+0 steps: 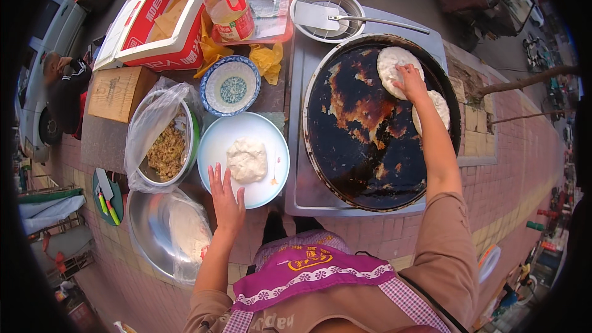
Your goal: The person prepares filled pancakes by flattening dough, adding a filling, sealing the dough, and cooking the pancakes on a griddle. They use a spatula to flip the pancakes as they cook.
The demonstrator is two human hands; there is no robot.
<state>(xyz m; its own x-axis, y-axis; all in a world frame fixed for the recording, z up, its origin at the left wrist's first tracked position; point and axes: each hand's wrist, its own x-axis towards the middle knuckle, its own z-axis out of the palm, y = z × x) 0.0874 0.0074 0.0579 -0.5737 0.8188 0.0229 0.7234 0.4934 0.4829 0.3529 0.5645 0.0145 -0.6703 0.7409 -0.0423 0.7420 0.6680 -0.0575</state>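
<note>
A round griddle pan (342, 157), dark and oily with browned patches, holds two flat dough rounds at its upper right. My right hand (410, 81) rests with spread fingers on the upper dough round (388, 67); my forearm partly covers the lower one (438, 111). On a pale plate with a blue rim (212, 148) lies a lump of soft dough (247, 161). My left hand (227, 194) is held over the plate's lower left edge, fingers apart, beside that dough, with nothing in it.
Left of the plate stand a plastic-covered bowl of filling (169, 152) and a steel basin with bagged dough (148, 231). Behind are a patterned bowl (231, 85), an oil bottle (231, 9) and a foam box (162, 55). A metal spatula (317, 15) lies across a steel pan (354, 2).
</note>
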